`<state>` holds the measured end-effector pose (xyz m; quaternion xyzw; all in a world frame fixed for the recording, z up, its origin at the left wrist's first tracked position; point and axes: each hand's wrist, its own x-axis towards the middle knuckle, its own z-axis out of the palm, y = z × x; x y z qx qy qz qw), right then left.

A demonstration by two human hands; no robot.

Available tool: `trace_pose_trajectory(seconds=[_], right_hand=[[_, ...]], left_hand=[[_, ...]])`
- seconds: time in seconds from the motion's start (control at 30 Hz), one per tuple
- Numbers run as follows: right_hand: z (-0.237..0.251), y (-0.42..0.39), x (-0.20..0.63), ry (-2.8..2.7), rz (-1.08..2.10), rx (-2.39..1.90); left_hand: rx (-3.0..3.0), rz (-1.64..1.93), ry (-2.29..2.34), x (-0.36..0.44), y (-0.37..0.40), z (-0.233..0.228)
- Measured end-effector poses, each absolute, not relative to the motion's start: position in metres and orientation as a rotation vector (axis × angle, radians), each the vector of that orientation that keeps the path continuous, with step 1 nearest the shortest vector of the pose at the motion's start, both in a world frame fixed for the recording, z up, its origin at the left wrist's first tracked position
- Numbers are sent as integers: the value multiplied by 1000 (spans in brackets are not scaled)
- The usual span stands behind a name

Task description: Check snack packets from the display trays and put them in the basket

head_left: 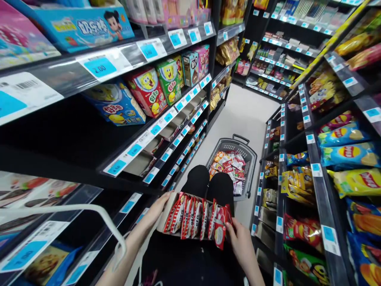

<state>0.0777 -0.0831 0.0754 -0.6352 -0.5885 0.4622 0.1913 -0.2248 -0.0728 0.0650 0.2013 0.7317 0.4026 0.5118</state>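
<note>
An open cardboard box (pixel 166 216) rests on my lap, packed with a row of upright red-and-white snack packets (pixel 193 216). Its left end is gripped by my left hand (pixel 160 206), whose fingers are mostly hidden behind the cardboard. At the other end, my right hand (pixel 238 236) pinches a red snack packet (pixel 220 230) that leans out over the box's near edge. Beyond my knees, a grey shopping basket (pixel 251 171) stands on the floor, holding a pile of red, orange and white packets (pixel 228 165).
Shelves line both sides of the narrow aisle. Boxed snacks (pixel 147 89) stand on the left, above small open trays (pixel 169 131). Bags of chips (pixel 348 155) fill the right. A white curved hook (pixel 104 214) juts out near my left forearm. Pale floor (pixel 244 107) runs to the far shelves.
</note>
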Motion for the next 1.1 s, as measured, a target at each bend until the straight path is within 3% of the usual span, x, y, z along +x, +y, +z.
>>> trace_pose_trajectory(seconds=[0.23,0.43,0.53,0.6,0.7,0.87,1.1], right_hand=[[80,-79,90,-1731,1248,-1801],[152,-54,95,-1969,1242,-1600],[193,-27,95,-2165,1228,-1459],[204,-12,101,-1961,1187,-1481],[190,1,111,-1461,1203,-1325],[142,-7,95,-1059,1567,-942],[125,-19,47,-764,1551,-752]], left_hand=[[1058,896,1800,-202,-45,111],[1662,564,1095,-130,-12,174],[1476,515,971,-109,7,193],[1307,616,1025,-106,16,200],[1152,828,1133,-110,24,201],[849,1116,1208,-118,13,189],[521,1287,1113,-123,-13,182]])
